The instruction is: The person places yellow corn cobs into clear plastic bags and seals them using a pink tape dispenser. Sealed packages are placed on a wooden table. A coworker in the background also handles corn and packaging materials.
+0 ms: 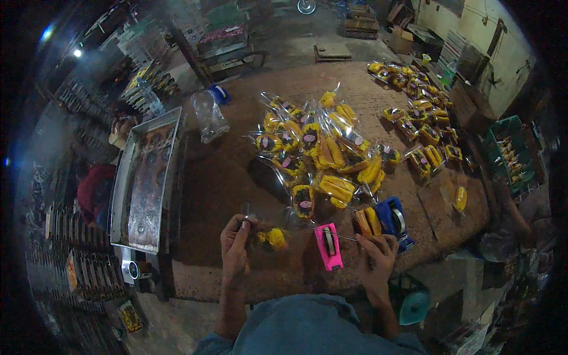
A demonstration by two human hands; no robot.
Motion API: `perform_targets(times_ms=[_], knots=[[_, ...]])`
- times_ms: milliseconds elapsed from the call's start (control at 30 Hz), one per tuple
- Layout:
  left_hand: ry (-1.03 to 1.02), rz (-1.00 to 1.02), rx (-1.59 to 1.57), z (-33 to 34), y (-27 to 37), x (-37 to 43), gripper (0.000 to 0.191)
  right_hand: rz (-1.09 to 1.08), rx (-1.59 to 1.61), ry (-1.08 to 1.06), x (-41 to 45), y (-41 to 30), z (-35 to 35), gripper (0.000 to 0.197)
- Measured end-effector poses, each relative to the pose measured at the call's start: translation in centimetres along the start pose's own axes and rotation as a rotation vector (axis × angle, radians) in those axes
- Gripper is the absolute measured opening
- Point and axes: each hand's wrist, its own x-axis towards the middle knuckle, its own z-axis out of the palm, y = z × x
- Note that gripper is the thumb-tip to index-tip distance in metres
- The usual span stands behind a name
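My left hand (235, 244) pinches the gathered neck of a clear plastic bag (247, 212) above the table. Just right of it is a blurred yellow bread piece (273, 239); whether it is inside that bag, I cannot tell. My right hand (377, 255) pinches the end of a thin, shiny strip (335, 231), probably adhesive tape. That strip passes over a pink tape dispenser (327, 246) lying between my hands. A blue tape dispenser (395, 222) and a bagged pair of yellow bread rolls (368, 221) are just beyond my right hand.
A heap of bagged, topped breads (310, 137) covers the wooden table's (213, 177) middle. More bagged breads (426, 120) lie right. A metal tray (146, 186) stands left, near empty plastic bags (208, 115). A green crate (510, 151) and another person's arm (510, 213) are right.
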Motion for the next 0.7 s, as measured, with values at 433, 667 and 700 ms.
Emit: perform_targets(times_ms=[433, 667, 700], knots=[[-0.046, -0.081, 0.204, 2.0, 1.0, -1.3, 0.019, -0.035, 0.03, -0.064, 0.5, -0.9, 0.8, 0.046], [-0.12, -0.053, 0.399, 3.2, -0.5, -2.1, 0.023, -0.365, 0.072, -0.06, 2.6, -1.4, 3.2, 0.047], [-0.116, -0.104, 0.4, 3.1, -0.5, -2.1, 0.023, -0.406, 0.087, -0.097, 2.8, -1.3, 3.2, 0.048]])
